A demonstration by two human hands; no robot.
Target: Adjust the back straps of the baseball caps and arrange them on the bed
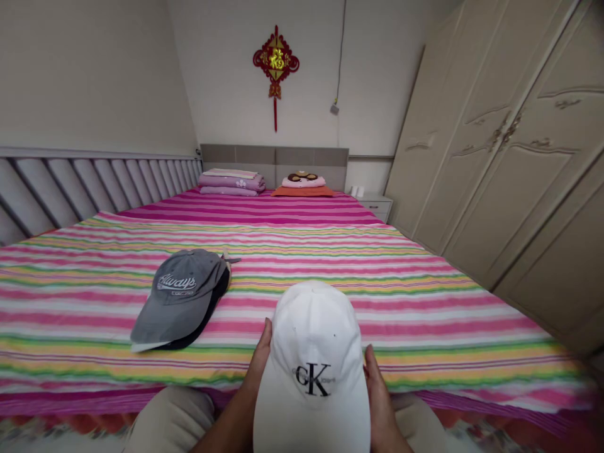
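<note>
A white baseball cap [314, 352] with black letters on its front is held up over the near edge of the bed, brim toward me. My left hand [257, 365] grips its left side, thumb along the crown. My right hand [377, 393] grips its right side, thumb pointing up beside the crown. To the left on the bed lies a grey cap [182, 292] with white script lettering, stacked on a dark cap [207, 314] whose edge shows beneath it.
The bed [377, 283] has a sheet of pink, yellow and green stripes. Folded purple bedding [231, 182] and a pillow [303, 184] sit at the headboard. A padded wall panel [70, 189] runs along the left. A tall cream wardrobe [509, 163] stands at the right, a nightstand [375, 204] beside it.
</note>
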